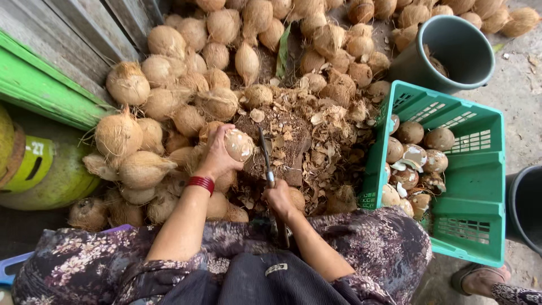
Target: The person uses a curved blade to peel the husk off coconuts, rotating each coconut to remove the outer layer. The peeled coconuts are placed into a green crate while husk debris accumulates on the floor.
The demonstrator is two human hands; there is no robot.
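My left hand (217, 158) wrapped around partly peeled coconut (239, 145), fingers clamped on its shell, holding it above wooden chopping block (282, 141). My right hand (279, 197) closed on handle of curved knife (265, 155), blade pointing up toward coconut, just beside it. I see husk scraps (333, 147) strewn around block. Heap of husked coconuts (186, 85) ahead and to left. Green plastic crate (480, 186) at right holds peeled coconuts (415, 161). Grey bucket (451, 53) behind crate.

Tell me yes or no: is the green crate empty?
No, the green crate holds several peeled coconuts piled at its left end.
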